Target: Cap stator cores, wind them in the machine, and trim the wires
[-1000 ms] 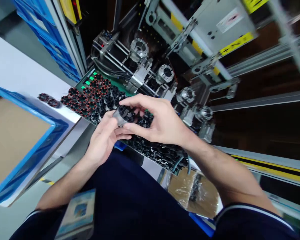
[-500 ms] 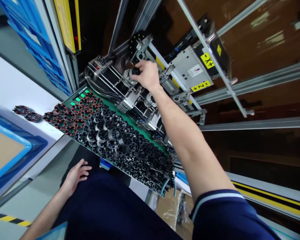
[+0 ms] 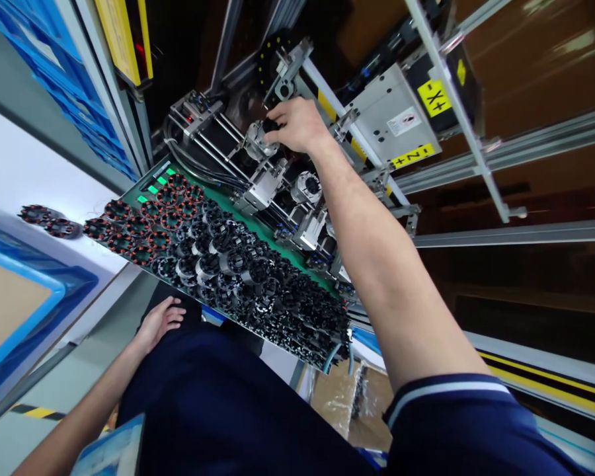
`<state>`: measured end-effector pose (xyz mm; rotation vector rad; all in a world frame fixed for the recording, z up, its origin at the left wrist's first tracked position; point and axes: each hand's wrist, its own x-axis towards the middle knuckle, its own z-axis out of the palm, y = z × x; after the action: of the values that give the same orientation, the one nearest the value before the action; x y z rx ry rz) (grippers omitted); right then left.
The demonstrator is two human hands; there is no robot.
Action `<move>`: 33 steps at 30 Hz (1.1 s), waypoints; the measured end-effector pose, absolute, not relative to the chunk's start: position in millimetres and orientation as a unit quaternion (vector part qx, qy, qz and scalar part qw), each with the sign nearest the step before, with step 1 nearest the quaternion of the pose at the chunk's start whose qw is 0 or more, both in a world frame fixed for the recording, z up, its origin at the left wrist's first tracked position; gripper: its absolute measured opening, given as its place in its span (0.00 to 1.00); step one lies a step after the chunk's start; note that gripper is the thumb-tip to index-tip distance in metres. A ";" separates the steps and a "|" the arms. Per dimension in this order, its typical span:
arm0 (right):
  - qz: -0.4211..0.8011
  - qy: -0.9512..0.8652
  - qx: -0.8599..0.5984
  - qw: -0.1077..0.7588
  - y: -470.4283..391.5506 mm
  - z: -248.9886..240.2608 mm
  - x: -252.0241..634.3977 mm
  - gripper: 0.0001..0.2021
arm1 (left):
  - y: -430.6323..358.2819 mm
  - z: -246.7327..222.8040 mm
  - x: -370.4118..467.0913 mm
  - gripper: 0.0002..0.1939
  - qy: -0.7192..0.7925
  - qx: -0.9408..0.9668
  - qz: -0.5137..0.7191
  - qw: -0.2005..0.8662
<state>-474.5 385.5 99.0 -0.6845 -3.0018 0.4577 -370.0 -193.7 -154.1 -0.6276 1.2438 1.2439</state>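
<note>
My right hand (image 3: 297,124) reaches into the machine, its thumb and fingers closed on a small black round piece (image 3: 270,125). That piece sits at the top of a round metal fixture (image 3: 258,142). A second fixture (image 3: 307,188) close to my forearm carries a ring-shaped part. Below the machine, black ring-shaped motor stators (image 3: 235,261) are piled on a green board (image 3: 258,243). Stators wound with copper wire (image 3: 171,219) stand at the board's left end. My left hand (image 3: 162,322) rests by my thigh under the board's edge, fingers loosely extended, holding nothing.
Two more wound stators (image 3: 49,219) lie on the white table at left, near a blue-edged tray (image 3: 62,291). Blue bins (image 3: 54,73) and a yellow sensor post (image 3: 123,39) stand at upper left. A metal frame bar (image 3: 469,125) crosses at right.
My right hand stays at the same fixture, holding the black piece. My left hand has shifted slightly up and right along my thigh. The camera view has moved a little.
</note>
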 end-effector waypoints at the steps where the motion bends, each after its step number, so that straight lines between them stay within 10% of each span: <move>1: 0.133 -0.966 -0.222 0.013 378.7 93.2 -469.8 0.28 | -195.9 -157.0 -369.0 0.11 0.537 -0.265 0.536 0.595; 8: 0.048 -0.952 -0.288 -0.093 308.0 50.4 -457.5 0.61 | -198.4 -171.9 -363.2 0.19 0.575 -0.208 0.535 0.583; 14: 0.137 -0.968 -0.203 -0.049 284.7 129.4 -405.7 0.54 | -174.4 -174.9 -377.4 0.18 0.626 -0.142 0.501 0.581; 21: 0.288 -0.880 -0.289 0.244 157.5 236.7 -70.0 0.26 | -154.4 -160.2 -383.9 0.17 0.678 -0.074 0.461 0.569; 26: 0.107 -0.649 -0.724 0.209 106.7 171.2 169.5 0.20 | -134.8 -138.5 -377.5 0.13 0.717 -0.006 0.406 0.567; 33: 0.248 -0.559 -0.789 0.060 70.0 39.9 304.7 0.17 | -106.0 -103.1 -342.7 0.22 0.759 0.163 0.242 0.582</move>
<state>304.7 70.0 39.9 -2.3872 -1.6934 0.7515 -342.7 -106.0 -103.1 0.3811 1.7724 0.5651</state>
